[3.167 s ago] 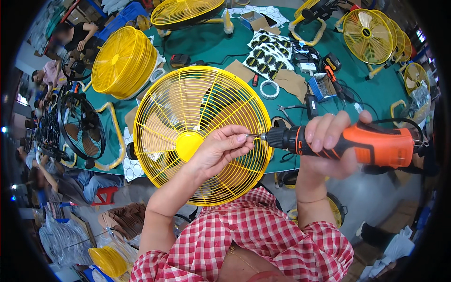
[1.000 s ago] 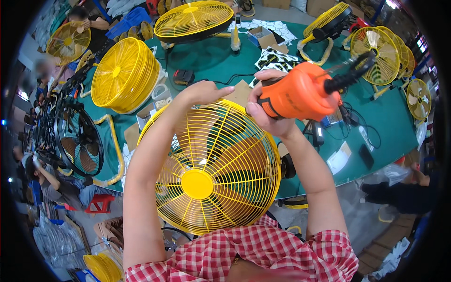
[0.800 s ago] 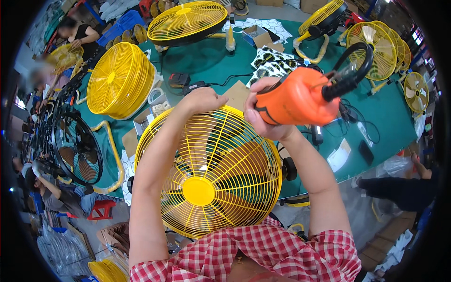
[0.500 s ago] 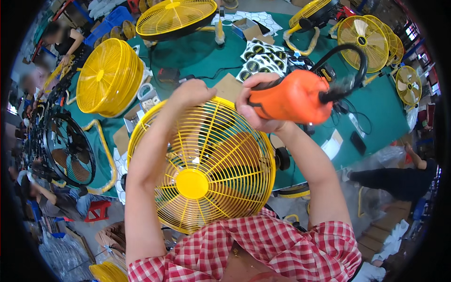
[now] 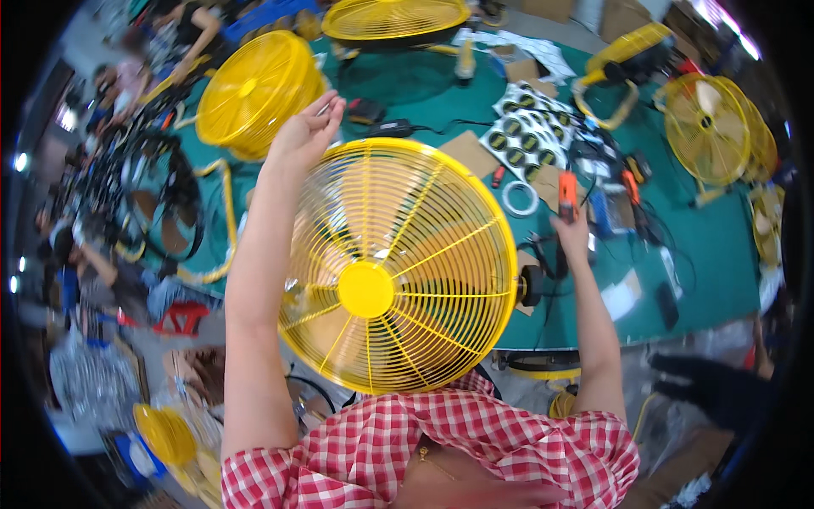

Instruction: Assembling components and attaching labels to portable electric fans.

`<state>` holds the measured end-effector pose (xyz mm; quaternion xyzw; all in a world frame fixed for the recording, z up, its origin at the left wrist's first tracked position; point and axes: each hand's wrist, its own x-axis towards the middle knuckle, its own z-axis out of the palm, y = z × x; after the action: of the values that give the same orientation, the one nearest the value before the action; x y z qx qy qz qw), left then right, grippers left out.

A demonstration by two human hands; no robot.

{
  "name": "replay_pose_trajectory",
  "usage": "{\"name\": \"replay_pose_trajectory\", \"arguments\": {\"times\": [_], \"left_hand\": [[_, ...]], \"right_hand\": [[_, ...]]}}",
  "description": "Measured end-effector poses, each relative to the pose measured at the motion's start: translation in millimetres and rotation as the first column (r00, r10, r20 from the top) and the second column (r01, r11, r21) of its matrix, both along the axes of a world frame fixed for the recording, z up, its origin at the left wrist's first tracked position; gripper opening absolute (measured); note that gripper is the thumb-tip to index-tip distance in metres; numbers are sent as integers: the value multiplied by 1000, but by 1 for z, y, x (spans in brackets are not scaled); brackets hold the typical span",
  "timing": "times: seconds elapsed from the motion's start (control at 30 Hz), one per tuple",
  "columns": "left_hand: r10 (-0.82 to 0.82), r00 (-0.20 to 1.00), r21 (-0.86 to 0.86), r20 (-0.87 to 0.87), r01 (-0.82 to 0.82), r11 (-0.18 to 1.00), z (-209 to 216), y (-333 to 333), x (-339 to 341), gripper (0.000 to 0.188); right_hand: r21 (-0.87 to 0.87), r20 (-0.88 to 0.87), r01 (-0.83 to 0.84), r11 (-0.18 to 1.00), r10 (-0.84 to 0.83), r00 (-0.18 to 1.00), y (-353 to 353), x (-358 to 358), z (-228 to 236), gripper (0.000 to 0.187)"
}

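Note:
A round yellow fan with a wire grille stands right in front of me, tilted toward me. My left hand is raised just beyond the grille's upper left rim, its fingers drawn together. Whatever lies between those fingertips, if anything, is too small to make out. To the right of the fan, my right hand is closed round an orange and black power screwdriver, low over the green table. A black knob sticks out from the fan's right side.
Stacked yellow grilles stand at the back left. Round-label sheets, a white ring and cables lie behind the fan. More yellow fans stand at the right. A black fan and other people are on the left.
My right hand has carried the orange screwdriver from above the fan down and right to the table. My left hand has lifted off the grille's top toward the left. The view has shifted.

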<state>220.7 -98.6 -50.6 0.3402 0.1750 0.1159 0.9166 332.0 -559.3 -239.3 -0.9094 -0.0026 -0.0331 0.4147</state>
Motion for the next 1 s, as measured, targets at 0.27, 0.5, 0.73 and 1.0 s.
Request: {"name": "replay_pose_trajectory", "arguments": {"times": [0.27, 0.5, 0.73, 1.0], "left_hand": [[447, 893, 202, -58, -428, 881, -19, 63, -173, 27], [541, 803, 98, -251, -535, 839, -137, 142, -228, 40], [221, 929, 12, -296, -228, 974, -208, 178, -174, 56], [766, 223, 790, -603, 306, 532, -263, 212, -221, 83]], "right_hand": [[-579, -99, -189, 793, 162, 982, -34, -1, -103, 59], [234, -123, -180, 955, 213, 969, -8, -7, 1, 30], [362, 105, -284, 888, 264, 959, 85, -110, 134, 26], [105, 286, -399, 911, 356, 889, 166, -207, 168, 16]]}}
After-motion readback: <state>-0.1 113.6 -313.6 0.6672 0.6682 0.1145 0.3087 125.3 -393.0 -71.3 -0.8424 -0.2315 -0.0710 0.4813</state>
